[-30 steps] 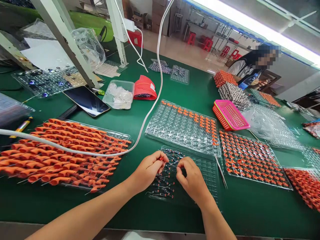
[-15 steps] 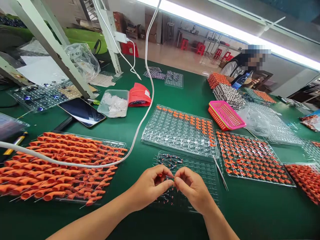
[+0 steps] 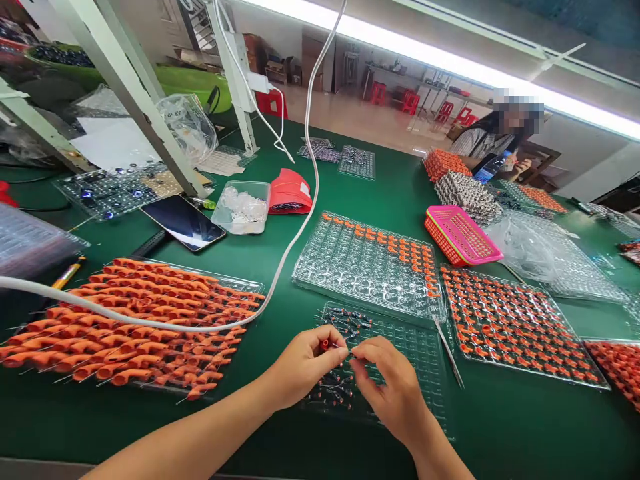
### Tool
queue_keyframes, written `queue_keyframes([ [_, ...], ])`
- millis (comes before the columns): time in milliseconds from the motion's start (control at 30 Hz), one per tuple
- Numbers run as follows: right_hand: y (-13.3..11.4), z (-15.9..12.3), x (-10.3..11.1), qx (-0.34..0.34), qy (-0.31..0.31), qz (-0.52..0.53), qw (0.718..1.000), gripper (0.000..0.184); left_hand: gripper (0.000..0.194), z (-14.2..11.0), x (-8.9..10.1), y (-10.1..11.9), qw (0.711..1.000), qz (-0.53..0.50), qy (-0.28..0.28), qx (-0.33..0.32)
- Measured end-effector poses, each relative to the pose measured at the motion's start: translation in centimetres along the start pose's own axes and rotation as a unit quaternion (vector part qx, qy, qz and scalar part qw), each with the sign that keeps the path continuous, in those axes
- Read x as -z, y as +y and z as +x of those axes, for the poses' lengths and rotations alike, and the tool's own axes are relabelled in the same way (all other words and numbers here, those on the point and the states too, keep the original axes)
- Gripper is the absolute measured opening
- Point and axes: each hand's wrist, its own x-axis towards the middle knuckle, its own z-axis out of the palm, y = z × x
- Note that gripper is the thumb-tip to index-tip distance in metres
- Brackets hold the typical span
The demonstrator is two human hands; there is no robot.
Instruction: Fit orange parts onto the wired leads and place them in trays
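Note:
My left hand (image 3: 311, 363) is closed around a small orange hollow piece (image 3: 325, 345), whose round end shows inside the curled fingers. Thumb and forefinger of this hand are pinched together. Close beside those tips, my right hand (image 3: 393, 383) has its thumb and forefinger nearly together; anything between them is too small to make out. Under both hands lies a clear blister tray (image 3: 415, 353) with small dark wired components (image 3: 353, 320) on its left part. Behind it, another clear tray (image 3: 345, 260) carries orange pieces (image 3: 400, 247) along its back and right side.
At left, a tray is heaped with curved orange pieces (image 3: 145, 320), crossed by a white cable (image 3: 293, 243). Tweezers (image 3: 449, 353) lie right of my hands, before a filled tray (image 3: 520, 327). Farther back are a phone (image 3: 184, 222), pink basket (image 3: 463, 233) and seated person (image 3: 493, 140).
My right fingertips have loosened and drawn slightly away from the left ones. The left hand keeps its grip on the orange piece. The whole view has shifted a little.

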Motion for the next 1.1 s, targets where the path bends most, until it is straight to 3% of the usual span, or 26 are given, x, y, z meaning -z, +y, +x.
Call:
queue_keyframes([
  [100,0.0,0.1,-0.1,0.031,0.019,-0.032,0.999,0.029,0.03,0.0,0.1,0.2,0.999,-0.026,-0.02,0.013],
  [300,-0.1,0.1,-0.1,0.026,0.014,-0.03,0.999,0.031,0.033,-0.1,0.0,0.1,0.997,-0.068,-0.029,0.037],
  [767,-0.2,-0.1,-0.6,-0.023,0.018,-0.012,1.0,0.02,0.021,-0.6,-0.5,-0.2,0.994,0.086,0.047,-0.039],
  [1000,-0.9,0.3,-0.4,-0.17,0.003,0.046,0.984,0.009,0.015,-0.9,-0.5,-0.2,0.949,0.228,0.083,-0.201],
  [1100,-0.9,0.3,-0.2,-0.233,-0.013,0.097,0.968,0.01,0.015,-0.9,-0.4,-0.3,0.938,0.242,0.092,-0.232],
])
